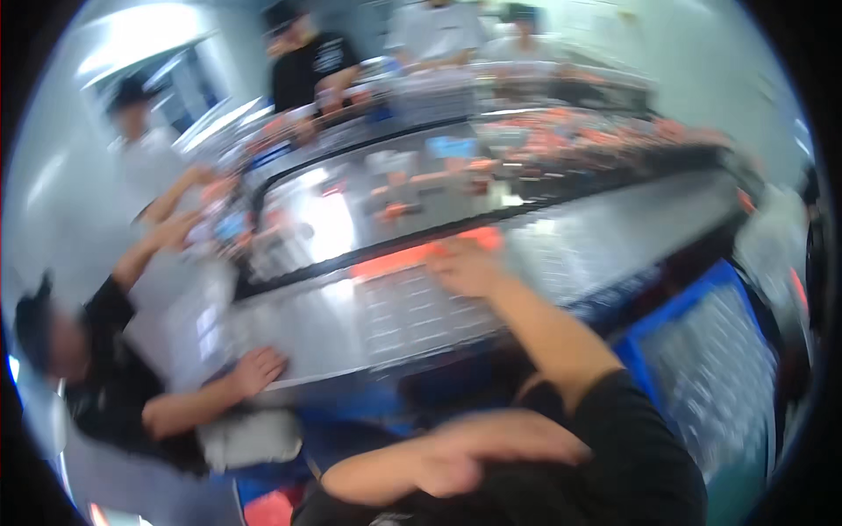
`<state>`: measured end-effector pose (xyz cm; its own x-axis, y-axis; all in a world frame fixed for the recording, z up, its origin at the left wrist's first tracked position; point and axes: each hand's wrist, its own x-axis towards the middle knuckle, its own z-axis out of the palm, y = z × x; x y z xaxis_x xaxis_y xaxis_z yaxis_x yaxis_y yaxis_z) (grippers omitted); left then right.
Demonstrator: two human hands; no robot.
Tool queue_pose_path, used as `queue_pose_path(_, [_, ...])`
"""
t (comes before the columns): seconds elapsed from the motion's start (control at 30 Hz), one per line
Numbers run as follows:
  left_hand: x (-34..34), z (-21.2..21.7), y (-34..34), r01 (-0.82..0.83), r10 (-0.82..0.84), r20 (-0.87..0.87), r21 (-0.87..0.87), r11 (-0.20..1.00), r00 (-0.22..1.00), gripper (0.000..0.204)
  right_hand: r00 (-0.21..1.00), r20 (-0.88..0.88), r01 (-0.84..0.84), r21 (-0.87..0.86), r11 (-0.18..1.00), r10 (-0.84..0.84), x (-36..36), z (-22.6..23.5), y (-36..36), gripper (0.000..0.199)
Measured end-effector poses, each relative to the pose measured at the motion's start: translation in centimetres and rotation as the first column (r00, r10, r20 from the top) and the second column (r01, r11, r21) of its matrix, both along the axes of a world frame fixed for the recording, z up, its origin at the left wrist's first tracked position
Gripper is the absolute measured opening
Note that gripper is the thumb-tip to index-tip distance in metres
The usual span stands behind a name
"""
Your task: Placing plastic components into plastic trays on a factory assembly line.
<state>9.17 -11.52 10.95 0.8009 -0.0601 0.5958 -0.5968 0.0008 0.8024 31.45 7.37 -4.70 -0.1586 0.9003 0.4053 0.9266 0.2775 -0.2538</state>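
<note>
1. right arm: reaches from lower right toward the frame's middle; black sleeve [636,438] ends above the elbow, or near it.
2. right forearm [553,333] bare, slanting up and leftward, elbow bent.
3. right hand [465,266] just above frame centre, back of hand uppermost, fingers toward the left; grip unclear through blur.
4. left forearm [377,473] bare, low in the frame, crossing the front of the torso from lower left toward lower right.
5. left hand [513,437] at bottom centre, well apart from the right; fingers look extended rightward, thumb set off below. smeared; finger detail lost.
</note>
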Motion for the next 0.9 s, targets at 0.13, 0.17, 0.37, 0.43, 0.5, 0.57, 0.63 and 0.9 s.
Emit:
queue_pose_path(0.13, [2.4,5.1,-7.9,0.6,-0.503,0.328,-0.417,0.683,0.8,0.081,0.993,0.08,-0.094,0.131,0.987,0.084,4.1,0.8,-2.2,0.033])
queue_pose_path(0.17, [2.6,4.8,-8.9,0.621,-0.506,0.362,-0.499,0.605,0.783,0.076,0.997,0.01,-0.071,0.054,0.996,0.07,4.0,2.7,-3.1,0.036])
queue_pose_path(0.37, [-0.5,2.4,-7.8,0.351,-0.146,0.381,-0.55,0.758,0.913,0.075,0.991,0.108,-0.072,-0.027,0.997,0.075,4.4,0.5,-1.5,0.052])
queue_pose_path(0.43, [-0.4,2.2,-7.8,0.326,-0.113,0.386,-0.548,0.77,0.916,0.075,0.989,0.093,-0.109,-0.029,0.994,0.111,3.4,0.6,-0.8,0.055])
queue_pose_path(0.5, [-0.5,2.1,-7.8,0.315,-0.099,0.387,-0.548,0.775,0.917,0.074,0.992,0.082,-0.09,-0.074,0.993,0.096,2.4,1.2,-1.0,0.054])
queue_pose_path(0.57, [-0.4,2.2,-8.0,0.321,-0.101,0.392,-0.548,0.772,0.914,0.074,0.991,0.098,-0.079,-0.075,0.994,0.086,2.8,1.4,-1.0,0.054])
queue_pose_path(0.63, [-0.1,2.1,-8.2,0.342,-0.118,0.403,-0.549,0.762,0.908,0.074,0.991,0.119,-0.051,-0.079,0.996,0.06,3.3,1.7,-1.4,0.054])
queue_pose_path(0.9, [2.5,0.9,-10.0,0.726,-0.556,0.479,-0.549,0.414,0.679,0.073,0.994,-0.033,-0.1,0.003,0.995,0.1,1.2,2.3,-2.5,0.037])
